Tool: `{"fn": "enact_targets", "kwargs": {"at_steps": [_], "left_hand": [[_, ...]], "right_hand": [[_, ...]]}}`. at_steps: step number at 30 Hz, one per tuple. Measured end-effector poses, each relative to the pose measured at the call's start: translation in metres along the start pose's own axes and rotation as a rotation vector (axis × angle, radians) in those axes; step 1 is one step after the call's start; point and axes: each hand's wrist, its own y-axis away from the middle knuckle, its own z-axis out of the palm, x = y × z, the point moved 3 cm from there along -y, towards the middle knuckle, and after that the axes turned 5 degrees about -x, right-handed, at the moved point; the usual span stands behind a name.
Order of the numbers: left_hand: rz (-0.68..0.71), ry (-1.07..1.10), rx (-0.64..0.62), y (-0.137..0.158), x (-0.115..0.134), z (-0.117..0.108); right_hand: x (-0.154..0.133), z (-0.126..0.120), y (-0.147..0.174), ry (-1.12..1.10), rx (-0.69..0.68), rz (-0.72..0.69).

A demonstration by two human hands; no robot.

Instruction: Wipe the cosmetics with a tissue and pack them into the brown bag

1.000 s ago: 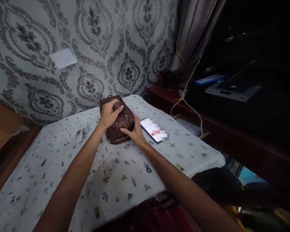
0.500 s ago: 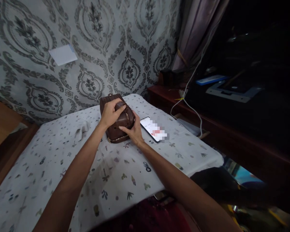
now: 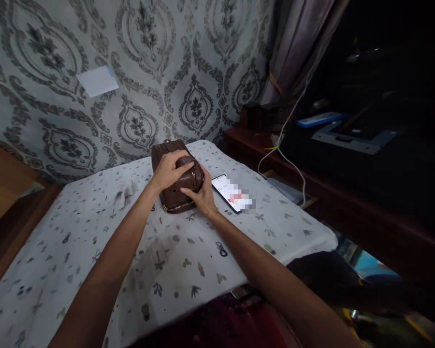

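Observation:
A brown leather bag [image 3: 174, 202] with gold zips lies on the patterned white cloth, near the wall. My left hand [image 3: 169, 170] reaches over its upper side, with thumb and fingers closed at the zip of the rounded front pocket. Whatever small part sits between those fingertips is hidden. My right hand [image 3: 204, 195] wraps the right end of the same pocket, its thumb on the near face and its fingers behind. Just right of that hand lies a phone [image 3: 229, 192] with a lit screen, partly blurred out.
The white cloth [image 3: 130, 270] covers the table, and a crumpled pale scrap [image 3: 123, 194] lies left of the bag. A dark red wooden ledge [image 3: 244, 145] with a white cable [image 3: 293, 164] runs along the right. Patterned wallpaper [image 3: 137, 125] rises behind.
My left fingertips have shifted slightly right and down along the pocket's zip, and less of the gold zip shows. My right hand keeps its hold; the view has moved a little.

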Motion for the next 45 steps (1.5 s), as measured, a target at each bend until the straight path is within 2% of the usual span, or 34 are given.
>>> {"fn": "enact_targets", "kwargs": {"at_steps": [7,13,16,19,23,34,36,41,45], "left_hand": [[0.019,-0.042,-0.034,0.000,0.002,0.002],[-0.055,-0.099,0.186,0.007,-0.006,-0.014],[-0.116,-0.103,0.227,0.014,-0.013,-0.030],[-0.199,-0.184,0.227,0.022,-0.016,-0.040],[-0.250,-0.294,0.238,0.030,-0.013,-0.040],[-0.286,-0.246,0.216,0.035,-0.013,-0.036],[-0.274,-0.244,0.193,0.036,-0.013,-0.035],[-0.140,-0.259,0.099,0.043,-0.011,-0.032],[-0.143,-0.292,0.088,0.049,-0.011,-0.029]], "right_hand": [[0.001,0.000,-0.001,0.005,-0.001,0.007],[0.000,-0.001,-0.001,-0.010,-0.008,0.011],[-0.002,-0.001,-0.001,-0.019,-0.006,0.007],[-0.002,-0.001,-0.001,-0.008,-0.011,0.011],[-0.001,-0.001,-0.001,0.019,-0.021,0.023],[0.001,-0.001,0.000,0.014,-0.027,0.019],[0.001,-0.001,0.000,0.008,-0.031,0.020],[0.000,-0.001,0.000,-0.005,-0.059,0.017],[0.001,0.000,0.001,0.008,-0.093,0.030]]}}
